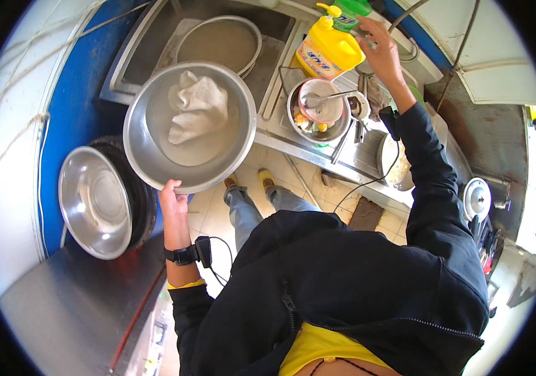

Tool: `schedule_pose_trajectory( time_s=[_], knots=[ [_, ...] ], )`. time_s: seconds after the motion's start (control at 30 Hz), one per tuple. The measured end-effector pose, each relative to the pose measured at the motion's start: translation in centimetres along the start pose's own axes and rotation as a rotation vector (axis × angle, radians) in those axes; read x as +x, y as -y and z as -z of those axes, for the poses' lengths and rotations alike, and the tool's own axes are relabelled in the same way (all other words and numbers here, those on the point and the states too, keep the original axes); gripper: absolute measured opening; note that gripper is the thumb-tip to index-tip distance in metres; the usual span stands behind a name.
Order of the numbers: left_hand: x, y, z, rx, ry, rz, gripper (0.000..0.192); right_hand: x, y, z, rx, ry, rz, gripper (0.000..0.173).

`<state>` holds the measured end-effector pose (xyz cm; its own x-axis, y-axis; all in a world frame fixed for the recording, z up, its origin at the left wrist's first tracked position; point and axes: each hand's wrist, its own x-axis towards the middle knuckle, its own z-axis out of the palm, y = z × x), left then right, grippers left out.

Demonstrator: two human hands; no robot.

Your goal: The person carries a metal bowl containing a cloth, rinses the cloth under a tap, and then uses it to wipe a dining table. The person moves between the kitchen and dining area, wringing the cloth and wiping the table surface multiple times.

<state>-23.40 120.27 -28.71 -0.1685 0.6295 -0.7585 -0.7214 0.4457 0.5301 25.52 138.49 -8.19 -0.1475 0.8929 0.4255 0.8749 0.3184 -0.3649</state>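
Note:
My left hand (pixel 174 199) grips the near rim of a wide stainless steel basin (pixel 136 141). Cloudy water fills the bottom of the basin, and a pale wet cloth (pixel 202 108) lies bunched in it. My right hand (pixel 383 51) is raised over the counter with thumb and fingers apart, holding nothing. Its fingertips are close to a green bottle (pixel 355 9); whether they touch it I cannot tell. Just below that stands a yellow pump bottle (pixel 326 49) bearing writing.
Behind the held basin, a second metal basin (pixel 221 42) of murky water sits in the sink (pixel 131 70). A metal bowl (pixel 315 134) holding scraps and a smaller red-rimmed bowl (pixel 319 89) stands right. An empty basin (pixel 101 202) leans at left. A pot (pixel 397 162) stands at the counter's right.

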Motion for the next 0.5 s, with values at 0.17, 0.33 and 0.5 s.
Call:
schedule_pose_trajectory(
  time_s=[0.17,0.33,0.5],
  knots=[
    [-7.3,1.3,3.9,0.021,-0.216,-0.063,0.044,-2.8,6.2,-3.0,0.320,0.327,-0.145,0.040],
    [-16.9,4.8,7.6,-0.301,-0.222,-0.064,0.051,-11.8,15.4,-7.9,1.126,1.152,-0.581,0.089],
    [-26.7,10.0,12.8,-0.373,-0.341,-0.139,0.052,-19.6,24.4,-10.3,1.436,1.409,-0.738,0.069]
  ],
)
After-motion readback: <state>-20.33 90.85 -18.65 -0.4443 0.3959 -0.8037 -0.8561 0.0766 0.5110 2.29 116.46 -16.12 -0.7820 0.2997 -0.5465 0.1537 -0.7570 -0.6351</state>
